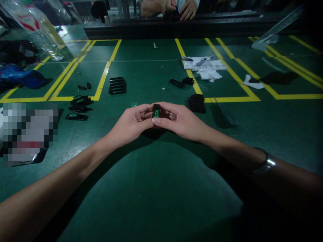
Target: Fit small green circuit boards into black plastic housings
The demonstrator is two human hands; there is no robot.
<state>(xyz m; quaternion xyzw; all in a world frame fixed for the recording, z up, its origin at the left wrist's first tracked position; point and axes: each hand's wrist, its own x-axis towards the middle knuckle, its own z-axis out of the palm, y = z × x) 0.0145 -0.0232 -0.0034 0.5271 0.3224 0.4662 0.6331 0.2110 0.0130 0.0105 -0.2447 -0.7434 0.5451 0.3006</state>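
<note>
Black casing frames the green face of the small block (156,111) held between my left hand (131,122) and my right hand (185,121), straight ahead of me over the desk (151,188). My grip is closed from both sides: fingers curl in around it, thumbs come together in front, and the block is pinched at their tips. Neither hand is nearer, since both are on it, though my right thumb reaches across its lower, near end while the left thumb stops at the left edge. Its longer side seems to run up and away from me, between the palms rather than across them; I cannot tell its full length, as fingers hide part of it. Green faces me, with the dark end uppermost. The row of black frames (117,86) lies beyond my left hand, the dark cluster (197,103) just past my right, both apart from the grip.
</note>
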